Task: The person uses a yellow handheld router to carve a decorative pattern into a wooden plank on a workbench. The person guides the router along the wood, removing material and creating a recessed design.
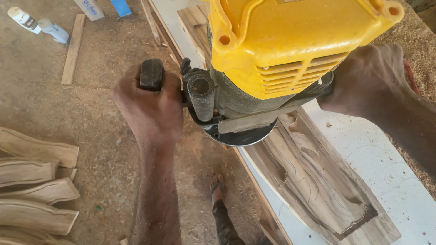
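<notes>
A yellow-topped wood router (281, 50) with a grey body and round black base sits on a carved wooden piece (313, 181) that lies on a white workbench (386, 172). My left hand (150, 106) is closed around the router's black left handle. My right hand (368, 81) grips the handle on the router's right side, which the hand hides. The wood below the router shows a routed recess with curved pencil lines and a raised shape in the middle.
Several curved cut wooden pieces (34, 181) lie stacked on the dusty floor at the left. A wood strip (72, 50) and two white bottles (38, 25) lie at the upper left. My sandalled foot (217, 188) stands beside the bench. Sawdust covers the far right.
</notes>
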`<state>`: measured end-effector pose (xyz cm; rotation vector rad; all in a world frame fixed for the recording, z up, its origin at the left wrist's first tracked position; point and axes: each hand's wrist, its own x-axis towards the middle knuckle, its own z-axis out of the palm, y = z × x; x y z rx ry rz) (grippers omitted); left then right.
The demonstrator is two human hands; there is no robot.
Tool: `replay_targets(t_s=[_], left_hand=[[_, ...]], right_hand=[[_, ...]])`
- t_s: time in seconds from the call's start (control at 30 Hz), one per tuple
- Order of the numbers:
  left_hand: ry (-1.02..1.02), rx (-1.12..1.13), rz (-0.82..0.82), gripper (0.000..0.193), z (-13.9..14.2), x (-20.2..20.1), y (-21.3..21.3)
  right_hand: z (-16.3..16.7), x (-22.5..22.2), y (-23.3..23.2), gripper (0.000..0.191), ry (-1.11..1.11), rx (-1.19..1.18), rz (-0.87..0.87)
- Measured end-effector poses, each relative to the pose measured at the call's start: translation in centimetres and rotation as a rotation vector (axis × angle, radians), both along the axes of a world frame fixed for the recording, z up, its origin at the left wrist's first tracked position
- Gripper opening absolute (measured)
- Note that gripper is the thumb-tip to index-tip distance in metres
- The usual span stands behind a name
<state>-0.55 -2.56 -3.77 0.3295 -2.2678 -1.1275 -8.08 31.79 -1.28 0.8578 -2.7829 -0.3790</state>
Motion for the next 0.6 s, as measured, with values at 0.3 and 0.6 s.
replay_targets(t_s=[0.3,0.6], left_hand=[[0.024,0.008,0.032,0.026,0.0,0.8,0.5],[0.014,0.024,0.044,0.028,0.0,1.8,1.1]], right_hand=[[0.5,0.4,-0.1,0.046,-0.027,-0.002,-0.013],[0.9,1.0,-0.2,0.066,-0.01,0.079,-0.027]])
